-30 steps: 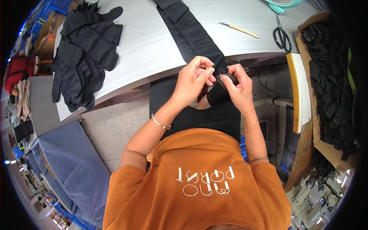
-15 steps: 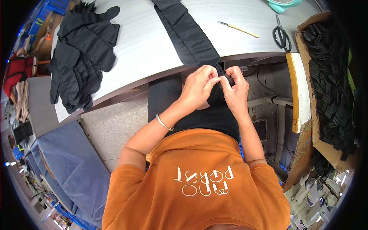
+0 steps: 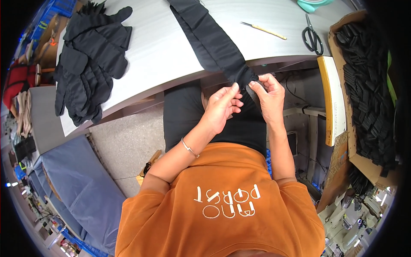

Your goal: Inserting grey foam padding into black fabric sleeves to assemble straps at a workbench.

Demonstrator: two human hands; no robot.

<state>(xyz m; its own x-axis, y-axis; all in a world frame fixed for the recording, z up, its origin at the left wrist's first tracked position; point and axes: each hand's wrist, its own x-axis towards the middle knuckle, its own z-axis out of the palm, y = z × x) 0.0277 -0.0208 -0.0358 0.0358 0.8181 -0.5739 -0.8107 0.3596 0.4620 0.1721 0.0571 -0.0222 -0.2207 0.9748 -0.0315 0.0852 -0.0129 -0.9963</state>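
A long black fabric strip (image 3: 214, 40) runs from the far table edge over the near edge and down toward my lap. Its gathered near end is pinched between the thumb and fingers of my right hand (image 3: 272, 98). A dark grey webbing band (image 3: 252, 93) hangs just below that grip. My left hand (image 3: 220, 109) is at the strip's lower left edge, palm partly turned up and fingers curled. Its thumb and forefinger are pressed together by the fabric; whatever lies between them is too small to make out.
Left on the white table (image 3: 158, 47) lies a pile of black fabric pieces (image 3: 92, 64). A thin pointed tool (image 3: 267, 31) and black-handled scissors (image 3: 312, 38) lie at right. Beside the table stands a cardboard box (image 3: 336, 32) of small black pieces. A blue-grey cloth cover (image 3: 85, 180) is lower left.
My left hand has drawn back from the right hand, down and left, and turned its palm up. My right hand has shifted slightly right, still pinching the strip's end.
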